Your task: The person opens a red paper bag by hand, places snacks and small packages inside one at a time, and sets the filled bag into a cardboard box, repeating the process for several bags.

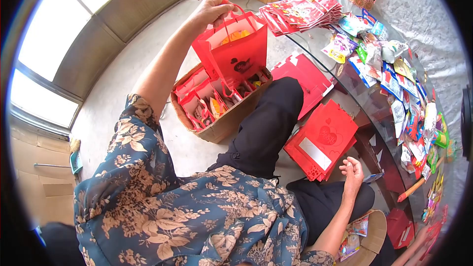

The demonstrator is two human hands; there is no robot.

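My left hand point(215, 11) is closed around the red handles of a red paper gift bag point(236, 49). The bag hangs upright above a cardboard box point(221, 130), and something yellow shows inside it. More red gift bags point(207, 103) with packaged snacks in them fill the box. Over my knee, my right hand point(352, 171) is raised with its fingers loosely bent and apart, holding nothing. Just beside it lies a stack of flat red gift bags point(325, 138) with a heart print.
A curved glass table point(340, 76) on the right bears piles of snack packets point(394, 79) and a stack of printed red bags point(303, 10). More flat red bags point(300, 79) lie under its edge. Another person's arm point(414, 251) and a box of packets point(377, 231) are at lower right.
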